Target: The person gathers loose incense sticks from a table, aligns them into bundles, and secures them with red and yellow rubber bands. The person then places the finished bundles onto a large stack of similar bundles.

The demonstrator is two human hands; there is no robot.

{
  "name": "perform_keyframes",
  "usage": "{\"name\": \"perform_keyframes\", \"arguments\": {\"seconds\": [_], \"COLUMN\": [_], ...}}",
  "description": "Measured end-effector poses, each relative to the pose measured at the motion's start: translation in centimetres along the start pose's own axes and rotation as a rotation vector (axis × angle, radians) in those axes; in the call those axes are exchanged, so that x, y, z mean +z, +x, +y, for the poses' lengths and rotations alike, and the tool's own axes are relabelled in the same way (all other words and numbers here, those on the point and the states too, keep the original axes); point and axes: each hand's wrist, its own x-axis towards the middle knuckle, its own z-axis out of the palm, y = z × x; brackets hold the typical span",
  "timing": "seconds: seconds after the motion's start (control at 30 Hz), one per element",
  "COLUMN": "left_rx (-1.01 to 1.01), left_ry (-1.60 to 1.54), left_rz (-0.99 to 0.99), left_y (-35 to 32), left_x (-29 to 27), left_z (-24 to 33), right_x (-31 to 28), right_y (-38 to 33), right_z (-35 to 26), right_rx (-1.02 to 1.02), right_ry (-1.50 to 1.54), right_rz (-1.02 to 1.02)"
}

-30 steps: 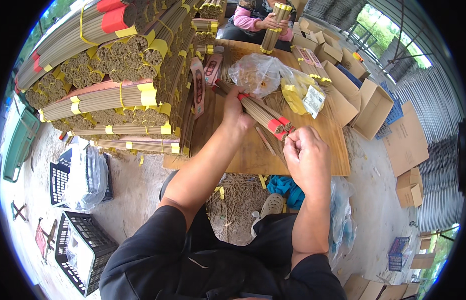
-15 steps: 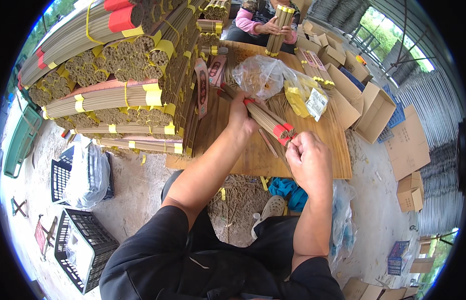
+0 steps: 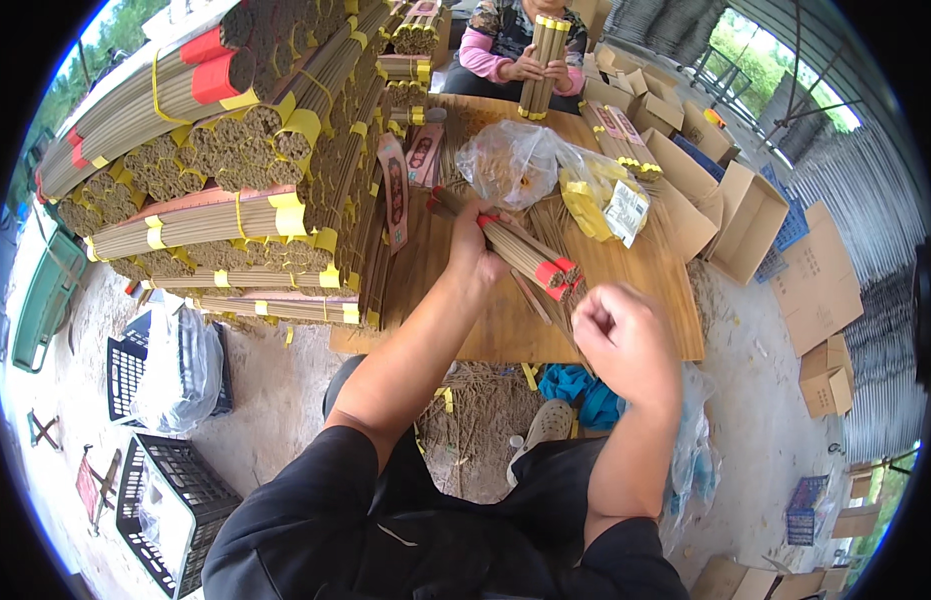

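Note:
My left hand [image 3: 473, 248] is wrapped around a bundle of thin brown incense sticks [image 3: 517, 247]. Red bands circle both ends of the bundle, which slants over the wooden table [image 3: 440, 325] with its near end toward the right. Just beyond that end, my right hand [image 3: 625, 325] has its fingers curled in; what they pinch, if anything, is hidden. A few loose sticks lie on the tabletop under the bundle. Past them are a clear plastic bag [image 3: 507, 160] and a yellow packet with a white label [image 3: 600, 208].
A tall stack of banded incense bundles [image 3: 215, 170] rises at the left. Across the table a person [image 3: 495, 50] holds an upright bundle [image 3: 543, 70]. Open cardboard boxes [image 3: 745, 220] stand at the right, black crates [image 3: 170, 510] on the floor at the left.
My right hand has drawn slightly right and down, away from the bundle's end. My left hand still grips the bundle. The whole view has shifted slightly.

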Motion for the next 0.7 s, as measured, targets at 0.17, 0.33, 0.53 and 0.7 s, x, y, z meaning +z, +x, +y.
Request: {"name": "perform_keyframes", "arguments": {"seconds": [0.17,0.33,0.53,0.7], "left_rx": [-0.237,-0.601,-0.76,-0.506], "left_ry": [0.092,0.194,0.517,1.098], "left_rz": [-0.079,-0.227,-0.21,-0.205], "left_y": [-0.4,-3.8,-7.3,-8.9], "left_x": [0.1,0.8,0.2,0.3], "left_z": [0.2,-2.2,-5.9,-5.4], "right_x": [-2.9,2.7,7.2,6.7], "right_y": [-0.3,4.1,5.1,6.2], "right_z": [0.4,7.1,10.6,9.8], "right_rx": [-0.11,0.287,0.487,0.279], "right_ry": [0.368,0.875,1.622,1.418], "right_rz": [-0.202,0.371,0.042,0.158]}}
